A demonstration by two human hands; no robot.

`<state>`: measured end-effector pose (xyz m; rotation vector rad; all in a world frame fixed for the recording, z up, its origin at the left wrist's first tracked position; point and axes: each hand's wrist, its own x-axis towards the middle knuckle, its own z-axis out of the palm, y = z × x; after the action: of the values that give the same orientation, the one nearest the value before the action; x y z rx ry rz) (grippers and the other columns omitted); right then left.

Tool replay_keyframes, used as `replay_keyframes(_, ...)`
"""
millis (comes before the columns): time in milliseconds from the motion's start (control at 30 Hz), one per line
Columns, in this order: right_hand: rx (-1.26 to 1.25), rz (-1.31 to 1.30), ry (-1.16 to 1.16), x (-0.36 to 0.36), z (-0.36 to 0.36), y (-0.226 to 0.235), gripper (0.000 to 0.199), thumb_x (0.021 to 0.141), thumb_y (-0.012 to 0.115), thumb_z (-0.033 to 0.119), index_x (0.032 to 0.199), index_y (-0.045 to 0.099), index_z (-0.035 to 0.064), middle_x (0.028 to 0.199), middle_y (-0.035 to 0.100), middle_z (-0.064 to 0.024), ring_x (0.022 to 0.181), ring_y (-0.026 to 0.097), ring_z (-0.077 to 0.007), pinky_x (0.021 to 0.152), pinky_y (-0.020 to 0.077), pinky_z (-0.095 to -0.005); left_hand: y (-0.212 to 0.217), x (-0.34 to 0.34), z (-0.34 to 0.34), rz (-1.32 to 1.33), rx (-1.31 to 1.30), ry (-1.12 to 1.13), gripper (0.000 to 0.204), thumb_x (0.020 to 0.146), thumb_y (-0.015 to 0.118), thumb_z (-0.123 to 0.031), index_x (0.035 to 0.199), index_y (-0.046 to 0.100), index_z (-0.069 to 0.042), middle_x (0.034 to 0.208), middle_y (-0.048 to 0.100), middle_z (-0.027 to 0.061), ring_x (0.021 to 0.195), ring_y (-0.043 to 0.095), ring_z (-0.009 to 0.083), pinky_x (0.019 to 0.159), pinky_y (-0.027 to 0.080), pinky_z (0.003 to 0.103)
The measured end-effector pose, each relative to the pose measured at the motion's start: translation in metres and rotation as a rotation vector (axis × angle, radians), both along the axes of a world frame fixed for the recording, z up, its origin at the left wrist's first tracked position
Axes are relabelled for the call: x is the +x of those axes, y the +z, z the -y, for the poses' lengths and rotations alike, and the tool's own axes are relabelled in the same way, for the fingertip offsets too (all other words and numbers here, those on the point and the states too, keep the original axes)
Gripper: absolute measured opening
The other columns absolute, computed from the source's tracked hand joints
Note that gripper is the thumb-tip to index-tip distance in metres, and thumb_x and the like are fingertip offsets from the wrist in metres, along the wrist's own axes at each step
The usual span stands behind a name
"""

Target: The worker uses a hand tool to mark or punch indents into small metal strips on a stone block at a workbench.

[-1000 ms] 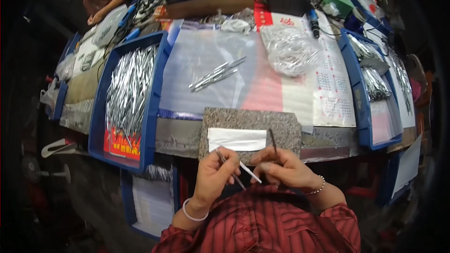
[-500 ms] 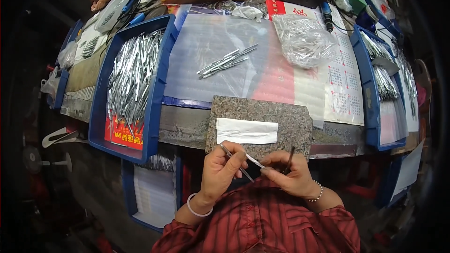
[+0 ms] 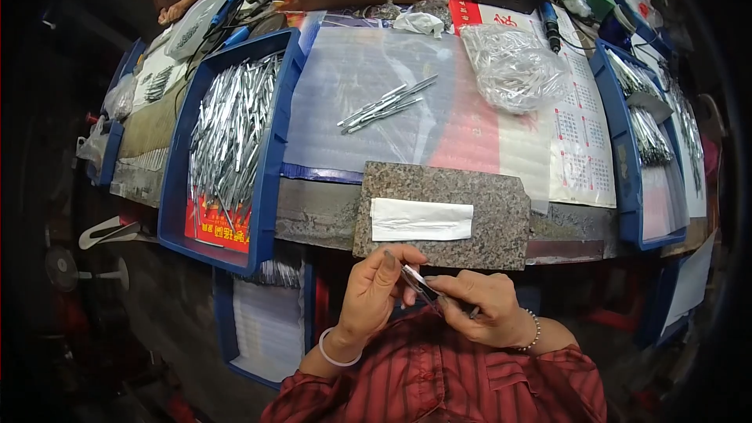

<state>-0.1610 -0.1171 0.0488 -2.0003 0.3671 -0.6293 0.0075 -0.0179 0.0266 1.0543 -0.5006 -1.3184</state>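
The left hand (image 3: 374,288) is pinching a slim metal piece (image 3: 424,286) between thumb and fingers, in front of the striped red shirt (image 3: 423,368) and just off the near edge of the counter (image 3: 313,215). The right hand (image 3: 479,305) is closing its thumb and fingers on the same piece from the other side, while a thin dark end (image 3: 474,312) is poking out beneath it; the fingers are covering so much that I cannot tell whether this belongs to the piece or to something separate. Just beyond the hands, a speckled stone slab (image 3: 501,223) is lying on the counter, and a folded white cloth (image 3: 421,221) is resting flat on it. Farther out, a few silvery rods (image 3: 388,106) are lying together on a clear plastic sheet (image 3: 329,70), with a crumpled clear bag (image 3: 518,74) sitting to their right. A blue tray (image 3: 283,149) on the left is holding a heap of similar rods (image 3: 235,121) above a red printed sheet (image 3: 215,227), and another blue tray (image 3: 624,157) is standing on the right.
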Motion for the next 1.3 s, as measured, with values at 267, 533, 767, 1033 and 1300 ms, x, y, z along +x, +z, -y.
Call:
replay_keyframes(267, -0.105, 0.032, -0.028, 0.005, -0.006, -0.003, 0.043, 0.072, 0.065, -0.005, 0.115, 0.061, 0.0001, 0.064, 0.053, -0.0053, 0.052, 0.056, -0.017, 0.046, 0.0444, -0.0276, -0.003, -0.004, 0.0, -0.056, -0.044, -0.005, 0.046, 0.102, 0.04, -0.038, 0.115, 0.055, 0.003, 0.087, 0.055, 0.0056, 0.062, 0.053, 0.0086, 0.054, 0.043, 0.019)
replay_keyframes(533, -0.096, 0.006, 0.008, 0.007, -0.011, -0.011, 0.042, 0.074, 0.067, 0.0, 0.115, 0.061, 0.0007, 0.066, 0.052, -0.004, 0.052, 0.056, -0.0169, 0.044, 0.0442, -0.0295, -0.007, -0.005, -0.002, -0.029, -0.06, 0.008, 0.046, 0.102, 0.039, -0.039, 0.117, 0.055, 0.002, 0.088, 0.053, 0.0037, 0.063, 0.052, 0.0071, 0.056, 0.043, 0.019)
replay_keyframes(767, -0.419, 0.026, 0.03, -0.001, 0.0, -0.007, 0.033, 0.071, 0.068, 0.002, 0.104, 0.067, 0.0007, 0.059, 0.046, -0.0013, 0.044, 0.05, -0.0133, 0.038, 0.0402, -0.0284, -0.009, 0.018, -0.004, -0.098, -0.115, -0.102, 0.015, 0.096, 0.056, -0.01, 0.101, 0.062, 0.003, 0.093, 0.062, 0.0085, 0.079, 0.064, 0.0137, 0.069, 0.052, 0.024)
replay_keyframes(1033, -0.553, -0.095, 0.134, -0.002, 0.038, 0.013, 0.028, 0.072, 0.069, 0.007, 0.1, 0.067, 0.0034, 0.062, 0.046, -0.0017, 0.048, 0.052, -0.0149, 0.039, 0.0421, -0.0295, 0.004, 0.034, 0.018, 0.937, -0.278, -0.161, 0.016, 0.081, 0.069, 0.0, 0.097, 0.066, -0.001, 0.084, 0.065, 0.0111, 0.073, 0.065, 0.0231, 0.064, 0.051, 0.03)
replay_keyframes(1300, -0.008, -0.048, -0.236, -0.005, 0.052, 0.026, 0.042, 0.098, 0.045, 0.038, 0.1, 0.064, -0.0005, 0.096, 0.067, -0.0167, 0.065, 0.061, -0.028, 0.061, 0.0501, -0.0348, -0.018, 0.052, 0.04, 1.399, -0.401, 0.06, 0.021, 0.072, 0.074, -0.005, 0.091, 0.067, -0.009, 0.079, 0.062, 0.0037, 0.08, 0.06, 0.023, 0.074, 0.039, 0.035)
